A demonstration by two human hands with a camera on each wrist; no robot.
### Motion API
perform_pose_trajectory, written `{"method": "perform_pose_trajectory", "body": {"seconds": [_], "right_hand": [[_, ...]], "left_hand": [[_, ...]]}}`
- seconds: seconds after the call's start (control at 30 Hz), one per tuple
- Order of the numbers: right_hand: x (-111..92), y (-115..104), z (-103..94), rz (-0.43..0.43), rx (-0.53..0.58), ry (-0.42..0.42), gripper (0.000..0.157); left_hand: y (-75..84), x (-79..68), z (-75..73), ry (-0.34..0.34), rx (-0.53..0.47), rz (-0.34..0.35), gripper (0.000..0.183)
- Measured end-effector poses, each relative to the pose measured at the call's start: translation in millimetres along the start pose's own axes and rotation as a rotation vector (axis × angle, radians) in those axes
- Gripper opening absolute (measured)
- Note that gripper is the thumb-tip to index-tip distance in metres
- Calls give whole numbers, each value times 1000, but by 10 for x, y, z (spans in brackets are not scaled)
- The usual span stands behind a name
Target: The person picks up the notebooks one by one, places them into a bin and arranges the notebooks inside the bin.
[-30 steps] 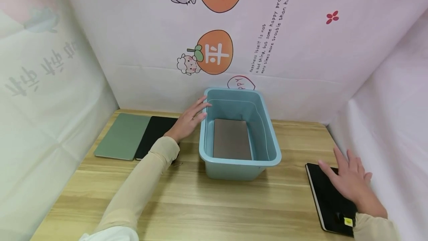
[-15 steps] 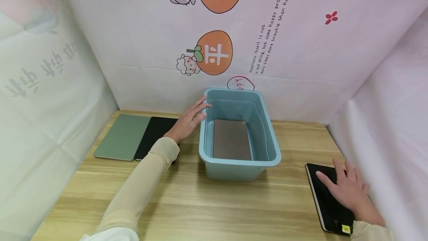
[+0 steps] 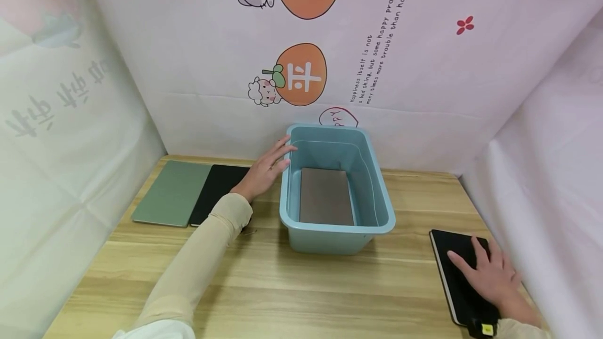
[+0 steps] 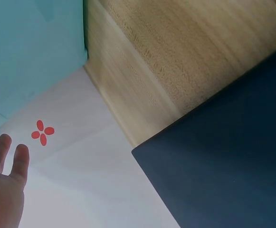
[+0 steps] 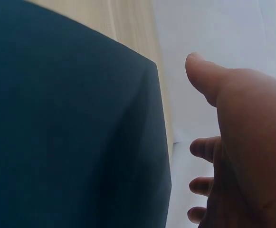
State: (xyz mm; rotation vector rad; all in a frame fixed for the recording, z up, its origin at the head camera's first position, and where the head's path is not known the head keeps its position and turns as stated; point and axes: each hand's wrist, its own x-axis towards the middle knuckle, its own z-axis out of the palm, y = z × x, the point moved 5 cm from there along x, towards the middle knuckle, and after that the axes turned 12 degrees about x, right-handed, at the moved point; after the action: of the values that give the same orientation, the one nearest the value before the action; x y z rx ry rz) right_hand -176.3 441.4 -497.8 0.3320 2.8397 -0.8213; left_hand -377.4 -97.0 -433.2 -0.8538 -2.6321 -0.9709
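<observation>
In the head view a light blue plastic bin (image 3: 336,229) stands mid-table with a grey-brown notebook (image 3: 326,198) flat on its floor. My left hand (image 3: 261,174) has its fingertips right at the bin's left rim, fingers extended. At the right, my right hand (image 3: 492,279) is spread over a black notebook (image 3: 452,260) with pale page edges, thumb pointing toward the bin. The right wrist view shows the thumb and fingers of that hand (image 5: 244,128) apart, beside the notebook's dark cover (image 5: 71,118). Nothing is gripped by either hand.
Left of the bin lie a green notebook (image 3: 171,192) and another black notebook (image 3: 214,187), partly hidden by my left forearm. White printed cloth (image 3: 198,67) walls off the wooden table (image 3: 292,297) at the back and both sides.
My right hand has moved down and slightly toward me over the right-hand black notebook. The left hand, the bin and the notebooks have stayed in place.
</observation>
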Motion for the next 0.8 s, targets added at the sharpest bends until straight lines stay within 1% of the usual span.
{"method": "perform_pose_trajectory", "body": {"seconds": [0.23,0.47,0.6,0.8], "right_hand": [[21,92,72,26,15,-38,103],[22,159,119,66,25,-63,105],[30,178,121,81,16,-64,107],[93,240,93,57,-33,-31,109]], "left_hand": [[-4,-7,-1,5,2,11,50],[-13,-11,0,1,1,-1,47],[-14,-12,-1,1,-1,-4,48],[3,-2,-2,4,-5,-1,54]]}}
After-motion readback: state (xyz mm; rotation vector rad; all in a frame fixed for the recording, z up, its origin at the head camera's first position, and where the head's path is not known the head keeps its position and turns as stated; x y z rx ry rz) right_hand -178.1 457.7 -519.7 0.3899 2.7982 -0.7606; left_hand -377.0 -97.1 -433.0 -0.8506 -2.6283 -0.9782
